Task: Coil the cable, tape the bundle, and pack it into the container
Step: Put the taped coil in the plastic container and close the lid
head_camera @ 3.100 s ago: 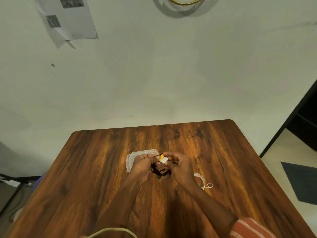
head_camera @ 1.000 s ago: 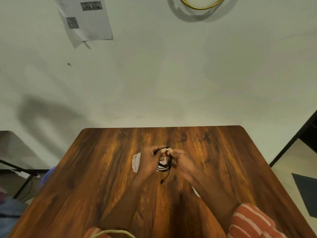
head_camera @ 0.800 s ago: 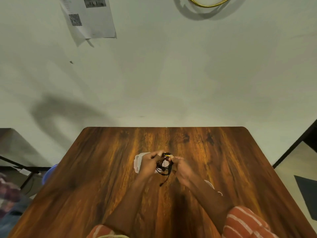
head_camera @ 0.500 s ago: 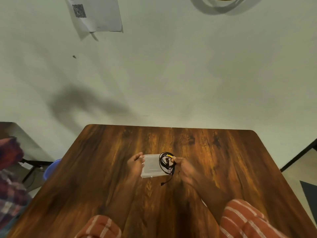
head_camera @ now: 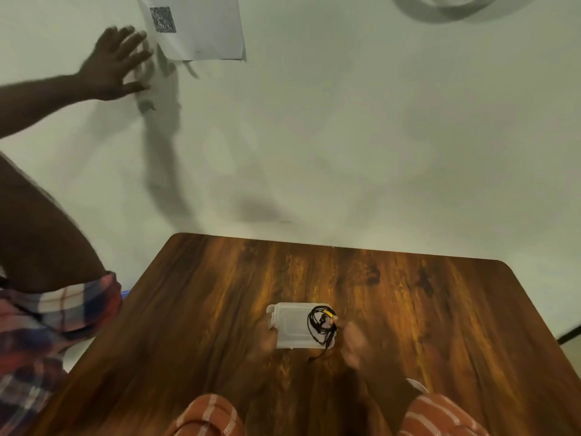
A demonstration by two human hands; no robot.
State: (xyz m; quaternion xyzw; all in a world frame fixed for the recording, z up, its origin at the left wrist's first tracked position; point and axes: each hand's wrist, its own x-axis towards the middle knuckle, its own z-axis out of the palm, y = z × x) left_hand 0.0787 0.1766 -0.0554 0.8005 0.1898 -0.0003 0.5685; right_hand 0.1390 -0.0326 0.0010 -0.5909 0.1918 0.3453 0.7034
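Both forearms are bare. The left sleeve (head_camera: 207,416) and right sleeve (head_camera: 440,416) are rust-orange cloth crossed by thin pale stripes, ending near the elbows.

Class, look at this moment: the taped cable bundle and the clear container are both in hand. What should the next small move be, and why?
Probably open the container. Its lid looks still on, and the cable, banded with yellow tape, sits over it, pinched by the right hand. The left hand already grips the container's left edge, so the bundle cannot go in until the lid comes off.
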